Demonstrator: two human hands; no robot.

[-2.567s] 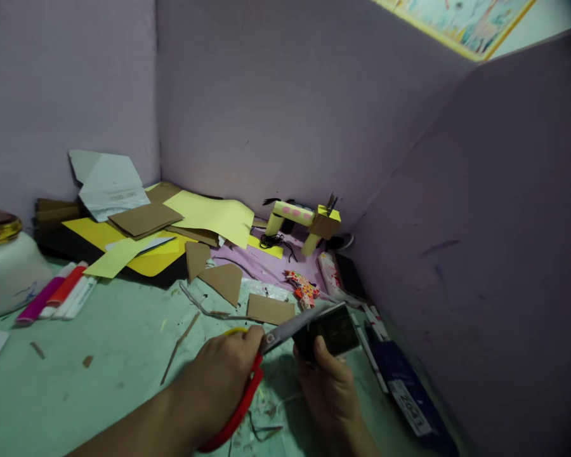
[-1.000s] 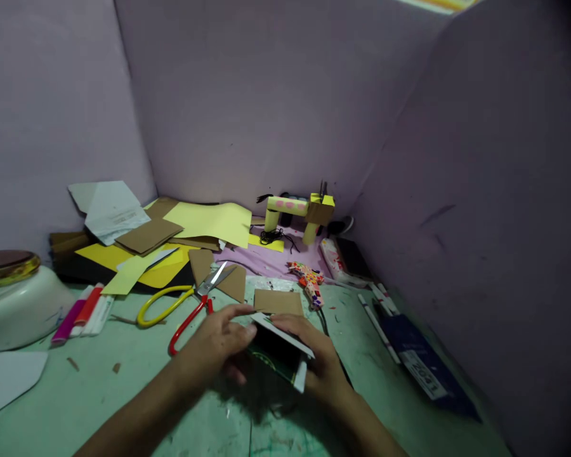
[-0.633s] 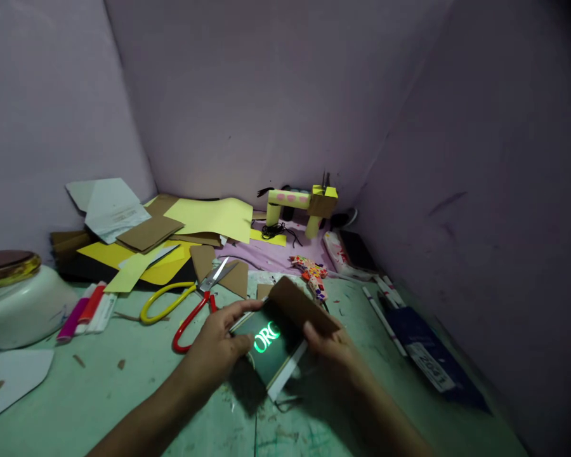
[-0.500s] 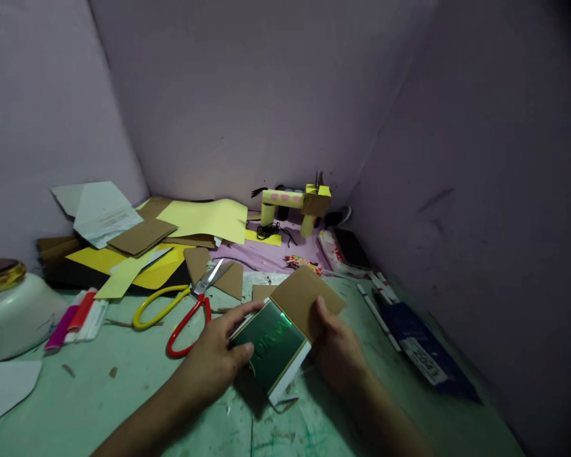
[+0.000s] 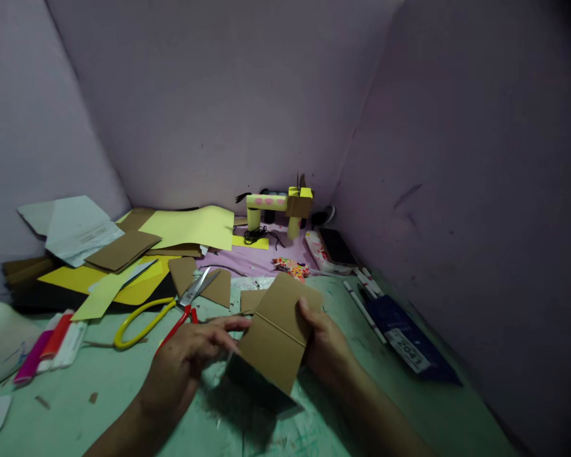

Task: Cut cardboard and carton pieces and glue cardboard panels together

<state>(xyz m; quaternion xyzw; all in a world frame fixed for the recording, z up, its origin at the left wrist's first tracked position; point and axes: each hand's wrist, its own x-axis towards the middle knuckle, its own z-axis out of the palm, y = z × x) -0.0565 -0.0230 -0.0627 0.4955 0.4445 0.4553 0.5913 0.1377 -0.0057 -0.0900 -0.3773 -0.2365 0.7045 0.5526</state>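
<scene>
A small box point(image 5: 271, 362) is tilted above the table, its brown cardboard side facing up with a crease across it and a dark green side below. My right hand point(image 5: 330, 343) grips its right edge, thumb on top of the cardboard and the other fingers hidden underneath. At the box's left edge, my left hand point(image 5: 185, 355) has its fingers stretched out, the tips touching or very close to the cardboard. Red-and-yellow-handled scissors point(image 5: 145, 320) lie with blades apart just beyond my left hand, which partly covers the red handle.
Cardboard pieces point(image 5: 124, 251) and yellow paper point(image 5: 190, 227) are piled at the back left. Markers point(image 5: 47, 349) lie at left. A yellow paper giraffe figure point(image 5: 271, 203) stands at the back. A phone point(image 5: 337, 246) and a blue packet point(image 5: 404, 336) lie along the right wall.
The box has turned so its cardboard side faces up instead of the green one. My left hand has loosened from the green face and shifted left. The view has swung slightly right.
</scene>
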